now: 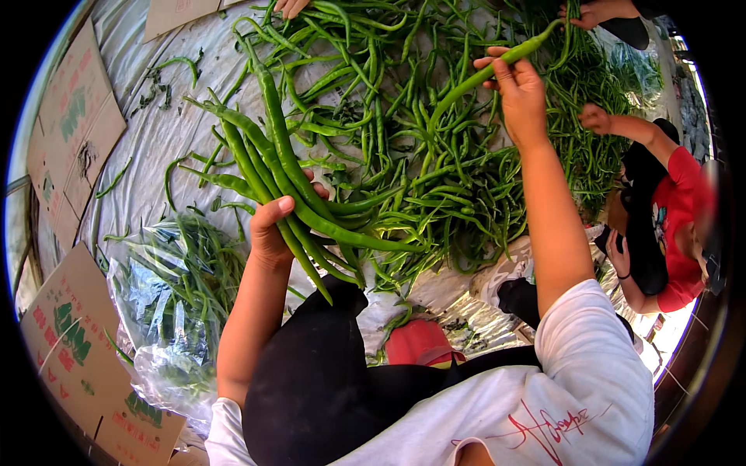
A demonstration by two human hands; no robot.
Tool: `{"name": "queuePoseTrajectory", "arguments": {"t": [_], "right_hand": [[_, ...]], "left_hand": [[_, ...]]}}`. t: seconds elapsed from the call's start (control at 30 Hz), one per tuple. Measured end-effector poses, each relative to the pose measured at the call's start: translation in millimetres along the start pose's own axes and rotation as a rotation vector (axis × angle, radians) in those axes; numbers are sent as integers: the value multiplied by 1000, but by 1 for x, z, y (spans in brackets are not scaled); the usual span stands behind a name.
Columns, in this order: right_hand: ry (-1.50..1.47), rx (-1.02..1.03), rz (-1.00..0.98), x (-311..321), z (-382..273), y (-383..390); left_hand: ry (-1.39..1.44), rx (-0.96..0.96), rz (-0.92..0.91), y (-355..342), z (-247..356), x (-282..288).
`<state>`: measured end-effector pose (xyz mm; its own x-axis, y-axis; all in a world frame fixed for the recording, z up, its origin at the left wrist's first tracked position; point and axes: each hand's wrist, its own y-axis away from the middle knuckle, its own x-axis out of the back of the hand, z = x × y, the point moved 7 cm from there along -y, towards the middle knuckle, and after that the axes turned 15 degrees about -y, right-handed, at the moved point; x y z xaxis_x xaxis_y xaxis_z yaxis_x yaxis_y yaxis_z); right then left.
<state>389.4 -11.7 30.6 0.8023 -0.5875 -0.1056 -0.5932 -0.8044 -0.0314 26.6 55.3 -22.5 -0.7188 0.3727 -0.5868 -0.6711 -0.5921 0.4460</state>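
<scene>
In my left hand [272,225], a loose bunch of long green peppers [284,167] fans upward and to the right, with my thumb over the lower part. My right hand [509,93] is raised at the upper right, fingers closed on one long green pepper [468,85] that lies diagonally with its curved stem at the top. Under both hands spreads a big heap of similar peppers [377,109] on a wrinkled pale sheet [148,171].
Cardboard sheets [66,132] and a clear bag of peppers [171,311] lie at the left. A person in a red top [676,217] sits at the right; other people's hands [291,8] reach in at the top. A red object [416,342] is by my legs [303,380].
</scene>
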Motion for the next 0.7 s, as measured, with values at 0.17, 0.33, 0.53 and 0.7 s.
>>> {"name": "queuePoseTrajectory", "arguments": {"t": [0.17, 0.33, 0.53, 0.7], "right_hand": [[-373, 103, -123, -19, -48, 4], [221, 199, -399, -84, -68, 13], [-200, -256, -706, -205, -25, 40], [136, 43, -449, -231, -9, 46]], "left_hand": [[-97, -17, 7, -5, 5, -6], [-135, -18, -5, -7, 9, -10], [-4, -31, -114, -10, -1, -17], [-173, 31, -206, -10, -1, -21]]}}
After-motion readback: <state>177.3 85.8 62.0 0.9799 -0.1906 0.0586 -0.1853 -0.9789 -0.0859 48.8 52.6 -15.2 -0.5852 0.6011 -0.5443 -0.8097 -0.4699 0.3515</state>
